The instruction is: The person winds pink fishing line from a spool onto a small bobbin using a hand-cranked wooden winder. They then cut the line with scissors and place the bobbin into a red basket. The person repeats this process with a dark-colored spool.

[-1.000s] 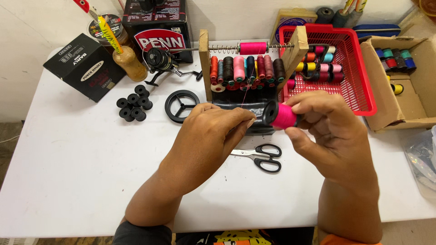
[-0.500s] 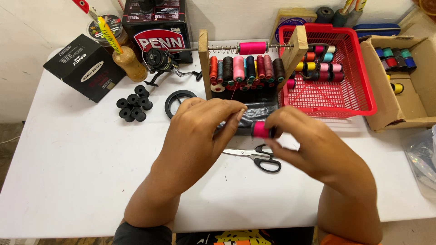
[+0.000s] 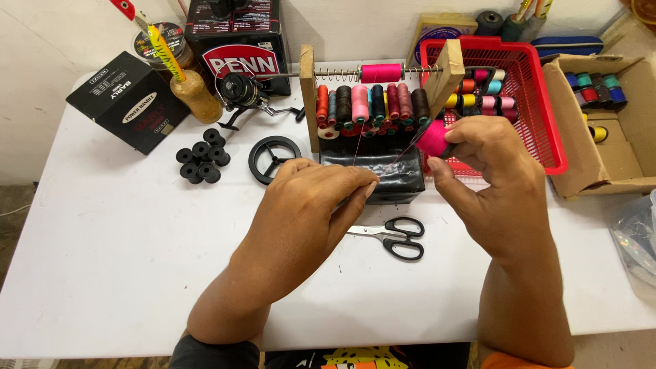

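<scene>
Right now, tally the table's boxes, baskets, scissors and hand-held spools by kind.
Black boxes: 2
Cardboard box: 1
Red basket: 1
Scissors: 1
Pink spool in right hand: 1
Total: 6

The right hand covers most of the pink spool; only its left end shows at the fingers' nine o'clock. The thread running from it toward the left hand is almost too thin to follow, and whether the left fingertips pinch it cannot be told. That hand hides one scissors blade tip. At the top edge, twelve o'clock, the black box is cut off, as are the pens at one o'clock. At four o'clock a clear bag runs off the right edge. Both forearms leave the bottom edge.
</scene>
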